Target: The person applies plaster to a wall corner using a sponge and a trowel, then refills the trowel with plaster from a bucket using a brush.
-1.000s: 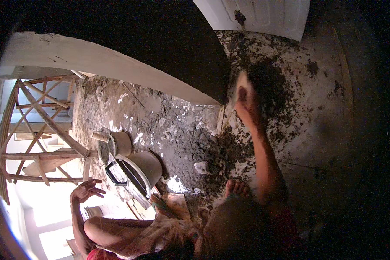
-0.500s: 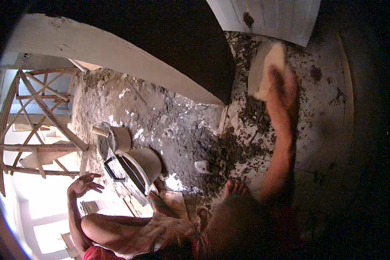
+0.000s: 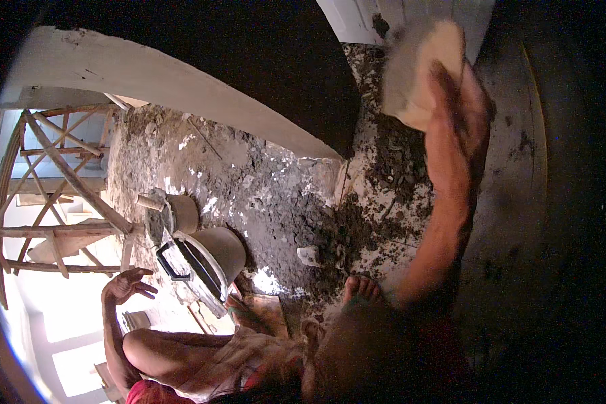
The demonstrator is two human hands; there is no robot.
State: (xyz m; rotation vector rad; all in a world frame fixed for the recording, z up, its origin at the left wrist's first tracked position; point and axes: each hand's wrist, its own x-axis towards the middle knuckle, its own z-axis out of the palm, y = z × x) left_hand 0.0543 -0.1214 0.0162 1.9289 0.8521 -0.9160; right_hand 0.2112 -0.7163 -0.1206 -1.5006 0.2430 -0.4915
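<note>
My right hand (image 3: 456,121) is raised at the upper right, its fingers closed round a pale, thick sponge (image 3: 443,57). The broad face of the sponge looks grey and dirty, and its edges are slightly blurred. Away to the left, my left hand (image 3: 129,286) hangs in the air beyond my bent knee, fingers apart and holding nothing. Nearest to it is a float trowel with a black handle (image 3: 174,262), lying across the mouth of a pale bucket (image 3: 227,254). Just behind stands a smaller bucket (image 3: 184,214) with a light cylindrical handle (image 3: 151,200) sticking out.
Crumbled mortar (image 3: 293,232) and white splashes cover the floor around my bare feet (image 3: 362,289). A low pale wall edge (image 3: 182,81) crosses the upper left. A wooden trestle (image 3: 60,231) stands at far left. At the top is a white panel (image 3: 357,20).
My right hand has moved up and farther away with the sponge, which now overlaps the white panel. My left hand is almost where it was.
</note>
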